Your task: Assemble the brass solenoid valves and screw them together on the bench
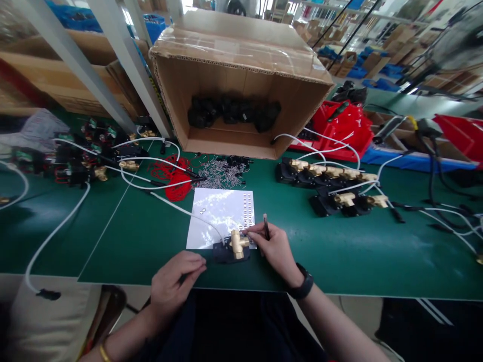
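Green surface [332, 271], and it's crowded: white sheet [211, 201] centre-front, a brass-fitted black unit [237, 245] overlapping its near edge, loose metal pins [221, 173] and red wires [179, 185] just behind, cardboard box [241, 48] beyond, similar units [334, 172] clustered right!

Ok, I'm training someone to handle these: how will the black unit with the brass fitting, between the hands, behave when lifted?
The black unit may feel heavy for its size, given its chunky brass fitting. The unit itself looks rigid, but its curving white cable will likely flop and trail.
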`<act>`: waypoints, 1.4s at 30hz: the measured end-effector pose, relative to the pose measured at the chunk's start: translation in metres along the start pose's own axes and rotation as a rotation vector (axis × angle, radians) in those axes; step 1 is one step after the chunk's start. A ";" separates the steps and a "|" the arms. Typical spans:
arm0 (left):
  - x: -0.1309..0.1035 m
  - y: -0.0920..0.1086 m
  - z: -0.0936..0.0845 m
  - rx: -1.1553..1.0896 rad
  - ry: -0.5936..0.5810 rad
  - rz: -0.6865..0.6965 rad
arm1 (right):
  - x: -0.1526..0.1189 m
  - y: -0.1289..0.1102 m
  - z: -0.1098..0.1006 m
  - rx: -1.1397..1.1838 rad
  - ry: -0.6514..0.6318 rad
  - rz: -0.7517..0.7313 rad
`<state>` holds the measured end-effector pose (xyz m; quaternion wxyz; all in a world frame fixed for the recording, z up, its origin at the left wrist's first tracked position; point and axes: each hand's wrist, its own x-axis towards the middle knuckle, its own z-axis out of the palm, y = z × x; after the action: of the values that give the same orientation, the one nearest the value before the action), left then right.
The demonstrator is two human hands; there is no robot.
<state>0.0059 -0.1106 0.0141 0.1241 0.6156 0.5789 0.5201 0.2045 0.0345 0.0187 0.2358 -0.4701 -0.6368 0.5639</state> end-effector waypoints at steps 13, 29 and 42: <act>-0.009 0.010 0.018 0.171 -0.030 0.284 | -0.023 0.003 0.010 -0.226 0.146 -0.174; -0.005 0.011 0.022 0.406 -0.196 0.283 | -0.027 0.020 0.007 -0.362 0.050 -0.452; -0.001 0.015 0.029 0.129 -0.069 -0.216 | -0.025 0.004 0.003 -0.246 0.050 -0.144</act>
<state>0.0369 -0.1025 0.0126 0.1595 0.5737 0.6695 0.4441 0.2141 0.0111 0.0201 0.2320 -0.4625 -0.7271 0.4513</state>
